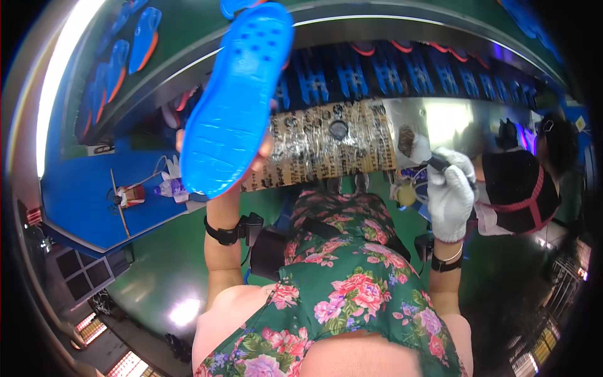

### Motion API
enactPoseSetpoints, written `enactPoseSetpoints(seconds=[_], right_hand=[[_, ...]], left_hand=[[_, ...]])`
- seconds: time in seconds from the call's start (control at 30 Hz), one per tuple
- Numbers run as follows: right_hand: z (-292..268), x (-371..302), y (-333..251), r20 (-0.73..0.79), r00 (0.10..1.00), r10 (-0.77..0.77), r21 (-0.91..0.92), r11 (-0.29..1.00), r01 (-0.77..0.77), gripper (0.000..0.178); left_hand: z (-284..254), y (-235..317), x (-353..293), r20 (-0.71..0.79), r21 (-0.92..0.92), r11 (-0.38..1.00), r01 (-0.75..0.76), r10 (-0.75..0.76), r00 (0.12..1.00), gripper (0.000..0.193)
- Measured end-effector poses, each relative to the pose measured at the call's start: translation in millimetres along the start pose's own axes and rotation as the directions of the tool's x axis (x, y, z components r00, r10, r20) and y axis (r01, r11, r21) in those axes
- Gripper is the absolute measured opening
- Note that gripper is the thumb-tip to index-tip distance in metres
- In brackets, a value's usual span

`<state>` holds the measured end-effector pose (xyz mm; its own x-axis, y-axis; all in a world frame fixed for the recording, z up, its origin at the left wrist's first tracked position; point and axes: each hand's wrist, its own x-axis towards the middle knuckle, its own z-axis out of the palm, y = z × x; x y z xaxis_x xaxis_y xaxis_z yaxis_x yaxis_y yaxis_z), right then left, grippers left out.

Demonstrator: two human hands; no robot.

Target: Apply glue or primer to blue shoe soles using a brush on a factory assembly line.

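A blue shoe sole [233,107] with a reddish edge is held up in front of me, its broad inner face toward me and glossy. My left hand [264,154] is closed round it from behind; only some bare fingers show at its sides. Small dark dimples mark the sole's upper end. To the right, my right hand [450,191], in a white knitted glove, grips the dark handle of a brush [422,151]. The brush's brown bristles point left, apart from the sole, over the right end of a bench covered in taped cardboard [326,135].
A rack of blue soles [389,75] runs beyond the bench, below a long belt [188,47] carrying more soles. On the blue table [81,195] at left stand a red pot [130,196] and a purple-labelled bottle [169,187]. A co-worker [518,188] is close on the right.
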<state>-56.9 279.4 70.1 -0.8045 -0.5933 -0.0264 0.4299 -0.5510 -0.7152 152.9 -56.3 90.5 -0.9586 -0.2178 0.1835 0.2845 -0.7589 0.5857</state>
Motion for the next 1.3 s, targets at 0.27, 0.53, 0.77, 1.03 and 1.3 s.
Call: enactPoseSetpoints(seconds=[0.27, 0.53, 0.77, 1.03, 1.3], right_hand=[[26, 1, 53, -0.053, 0.982, 0.182, -0.163, 0.968, -0.188, 0.020], [21, -7, 66, -0.054, 0.978, 0.202, -0.229, 0.951, -0.209, 0.022], [11, -16, 71, -0.125, 0.970, 0.208, -0.250, 0.940, -0.233, 0.021], [9, -19, 67, -0.138, 0.977, 0.164, -0.316, 0.927, -0.200, 0.022], [0, -14, 64, -0.171, 0.970, 0.172, -0.324, 0.920, -0.220, 0.021]], left_hand=[[-55, 110, 79, -0.093, -0.435, 0.831, -0.347, 0.342, 0.935, 0.092], [-43, 68, 101, -0.547, -0.109, 0.854, -0.509, 0.377, 0.748, 0.080], [-67, 70, 164, -0.052, 0.952, -0.153, 0.264, 0.771, 0.635, 0.126], [-58, 70, 187, -0.052, 0.989, -0.028, 0.145, 0.853, 0.519, 0.095], [-60, 68, 192, 0.031, 0.878, -0.337, 0.340, 0.749, 0.662, 0.127]])
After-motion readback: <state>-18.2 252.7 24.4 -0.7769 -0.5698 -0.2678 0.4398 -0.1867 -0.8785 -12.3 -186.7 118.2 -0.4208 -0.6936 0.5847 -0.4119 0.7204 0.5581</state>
